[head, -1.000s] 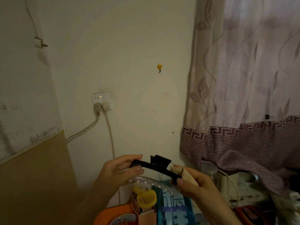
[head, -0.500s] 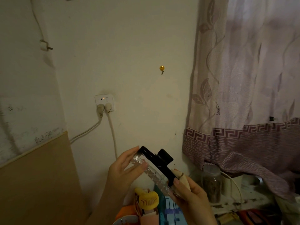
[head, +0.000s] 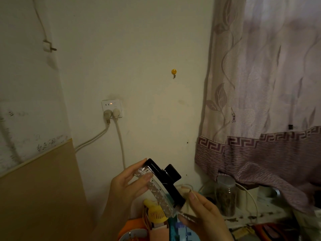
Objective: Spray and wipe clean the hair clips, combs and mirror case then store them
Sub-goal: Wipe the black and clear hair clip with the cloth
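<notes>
Hair clip btwn hands, jar nearby

Wall socket with 2 plugs, yellow hook, patterned curtain, glass jar.

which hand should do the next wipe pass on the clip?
Right hand: it holds the cloth against the hair clip's lower end. The left hand pinches the upper end, steadying it.

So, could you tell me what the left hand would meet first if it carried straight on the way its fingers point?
Probably nothing new: the left hand already grips the hair clip; past it, likely the wall, though depth is unclear.
</notes>
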`<action>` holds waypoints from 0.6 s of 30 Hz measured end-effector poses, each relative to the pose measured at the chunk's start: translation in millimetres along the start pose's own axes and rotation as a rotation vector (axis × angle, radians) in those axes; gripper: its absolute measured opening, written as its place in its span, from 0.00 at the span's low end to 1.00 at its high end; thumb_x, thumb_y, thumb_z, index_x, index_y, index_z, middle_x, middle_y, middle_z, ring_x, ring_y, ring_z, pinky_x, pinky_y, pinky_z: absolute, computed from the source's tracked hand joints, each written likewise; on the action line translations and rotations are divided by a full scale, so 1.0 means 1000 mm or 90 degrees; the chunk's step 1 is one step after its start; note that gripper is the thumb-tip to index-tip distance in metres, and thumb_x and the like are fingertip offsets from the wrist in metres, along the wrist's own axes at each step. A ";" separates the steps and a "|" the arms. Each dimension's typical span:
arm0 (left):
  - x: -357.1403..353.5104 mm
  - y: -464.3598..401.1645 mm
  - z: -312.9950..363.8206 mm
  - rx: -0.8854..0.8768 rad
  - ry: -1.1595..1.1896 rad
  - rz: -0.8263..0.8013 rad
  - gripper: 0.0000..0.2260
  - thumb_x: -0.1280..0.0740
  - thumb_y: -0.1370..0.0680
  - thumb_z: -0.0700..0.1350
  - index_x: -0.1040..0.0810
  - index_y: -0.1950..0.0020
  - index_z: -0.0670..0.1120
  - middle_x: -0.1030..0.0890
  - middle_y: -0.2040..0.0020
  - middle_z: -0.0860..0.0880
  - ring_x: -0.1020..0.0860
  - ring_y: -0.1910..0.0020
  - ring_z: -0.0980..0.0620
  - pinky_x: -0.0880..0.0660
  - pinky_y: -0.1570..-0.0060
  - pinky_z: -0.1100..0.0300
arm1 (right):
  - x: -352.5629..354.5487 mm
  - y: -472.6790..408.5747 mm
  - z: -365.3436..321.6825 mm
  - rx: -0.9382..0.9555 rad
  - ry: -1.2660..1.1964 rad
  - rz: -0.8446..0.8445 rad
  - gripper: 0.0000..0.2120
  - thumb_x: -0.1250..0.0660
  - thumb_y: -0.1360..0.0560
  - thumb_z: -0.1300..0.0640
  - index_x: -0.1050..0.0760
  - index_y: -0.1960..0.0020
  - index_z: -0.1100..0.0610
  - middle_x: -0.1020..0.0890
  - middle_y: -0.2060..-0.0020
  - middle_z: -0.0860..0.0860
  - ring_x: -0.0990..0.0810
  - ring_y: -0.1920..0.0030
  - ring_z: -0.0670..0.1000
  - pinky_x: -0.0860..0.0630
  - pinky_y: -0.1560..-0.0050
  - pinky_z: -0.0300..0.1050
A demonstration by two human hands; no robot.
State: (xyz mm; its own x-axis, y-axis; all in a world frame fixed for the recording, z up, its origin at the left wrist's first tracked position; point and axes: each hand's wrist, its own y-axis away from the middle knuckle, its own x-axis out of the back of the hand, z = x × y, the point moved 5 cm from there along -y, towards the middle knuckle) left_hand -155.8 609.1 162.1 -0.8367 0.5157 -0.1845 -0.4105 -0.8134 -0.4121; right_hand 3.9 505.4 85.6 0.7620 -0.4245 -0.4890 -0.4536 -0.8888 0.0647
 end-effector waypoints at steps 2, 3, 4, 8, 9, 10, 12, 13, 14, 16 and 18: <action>0.001 0.001 0.000 0.006 -0.014 -0.002 0.20 0.26 0.39 0.45 0.17 0.46 0.50 0.15 0.50 0.50 0.16 0.52 0.49 0.20 0.61 0.62 | 0.011 -0.003 -0.007 0.018 0.023 0.036 0.10 0.35 0.25 0.54 0.14 0.55 0.53 0.15 0.55 0.55 0.21 0.49 0.57 0.23 0.56 0.49; 0.000 0.001 0.000 0.010 -0.024 -0.006 0.19 0.26 0.37 0.43 0.17 0.47 0.50 0.15 0.51 0.51 0.16 0.53 0.50 0.21 0.62 0.62 | 0.015 -0.004 -0.012 0.040 0.038 0.049 0.11 0.36 0.24 0.55 0.15 0.54 0.54 0.15 0.54 0.56 0.21 0.49 0.57 0.24 0.56 0.49; -0.001 0.001 0.000 0.013 -0.035 -0.012 0.17 0.26 0.35 0.40 0.16 0.48 0.50 0.15 0.52 0.51 0.16 0.54 0.51 0.21 0.62 0.62 | 0.018 -0.005 -0.018 0.070 0.057 0.058 0.11 0.37 0.24 0.54 0.16 0.53 0.54 0.16 0.53 0.56 0.21 0.49 0.57 0.24 0.55 0.49; -0.013 0.006 -0.001 0.017 -0.084 -0.066 0.14 0.27 0.32 0.35 0.14 0.56 0.55 0.15 0.53 0.54 0.17 0.55 0.56 0.21 0.62 0.65 | 0.014 0.001 -0.046 0.234 0.143 0.065 0.12 0.37 0.29 0.49 0.15 0.58 0.47 0.15 0.59 0.51 0.18 0.56 0.50 0.25 0.52 0.46; -0.016 0.008 -0.001 0.013 -0.092 -0.081 0.14 0.26 0.33 0.38 0.14 0.56 0.57 0.15 0.53 0.55 0.17 0.54 0.56 0.22 0.61 0.65 | 0.010 0.004 -0.050 0.266 0.166 0.060 0.12 0.38 0.30 0.47 0.16 0.57 0.47 0.15 0.60 0.51 0.19 0.58 0.48 0.25 0.53 0.46; -0.020 0.009 -0.001 0.010 -0.098 -0.093 0.14 0.25 0.36 0.42 0.14 0.55 0.59 0.15 0.53 0.56 0.17 0.53 0.55 0.22 0.60 0.65 | 0.006 0.006 -0.053 0.295 0.190 0.054 0.13 0.38 0.31 0.45 0.16 0.56 0.48 0.16 0.61 0.50 0.19 0.60 0.46 0.25 0.55 0.44; -0.025 0.011 0.000 0.006 -0.103 -0.112 0.16 0.25 0.40 0.48 0.15 0.53 0.61 0.16 0.51 0.58 0.17 0.51 0.54 0.22 0.58 0.65 | -0.002 0.010 -0.054 0.349 0.236 0.048 0.14 0.38 0.30 0.45 0.18 0.55 0.50 0.16 0.61 0.49 0.20 0.61 0.43 0.27 0.58 0.39; -0.027 0.012 0.000 0.004 -0.107 -0.118 0.17 0.25 0.40 0.49 0.16 0.52 0.62 0.16 0.51 0.59 0.17 0.51 0.55 0.22 0.58 0.65 | -0.006 0.011 -0.054 0.370 0.255 0.045 0.13 0.37 0.30 0.46 0.18 0.54 0.51 0.16 0.61 0.48 0.20 0.60 0.42 0.27 0.59 0.36; -0.029 0.012 0.000 0.003 -0.111 -0.123 0.17 0.25 0.40 0.50 0.16 0.51 0.62 0.16 0.50 0.59 0.17 0.50 0.55 0.22 0.57 0.65 | -0.009 0.011 -0.052 0.383 0.269 0.038 0.10 0.35 0.29 0.49 0.18 0.54 0.51 0.16 0.60 0.47 0.19 0.59 0.42 0.26 0.59 0.34; -0.030 0.013 0.000 -0.002 -0.117 -0.127 0.18 0.25 0.40 0.52 0.16 0.51 0.62 0.17 0.49 0.60 0.18 0.49 0.56 0.22 0.57 0.65 | -0.013 0.011 -0.049 0.386 0.279 0.016 0.07 0.33 0.26 0.57 0.17 0.54 0.52 0.15 0.58 0.47 0.18 0.55 0.43 0.25 0.55 0.33; -0.030 0.013 0.001 -0.006 -0.124 -0.127 0.19 0.24 0.40 0.53 0.17 0.50 0.62 0.17 0.49 0.60 0.18 0.48 0.56 0.22 0.56 0.65 | -0.013 0.010 -0.047 0.385 0.273 0.002 0.08 0.33 0.26 0.61 0.16 0.52 0.52 0.14 0.56 0.47 0.17 0.52 0.44 0.24 0.53 0.34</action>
State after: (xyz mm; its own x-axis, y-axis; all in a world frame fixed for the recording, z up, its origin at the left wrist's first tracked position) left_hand -136.5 582.4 163.0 -0.7936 0.6036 0.0765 -0.5721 -0.6975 -0.4315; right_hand 10.8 494.0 133.7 0.8175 -0.5673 -0.0995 -0.5377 -0.6898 -0.4848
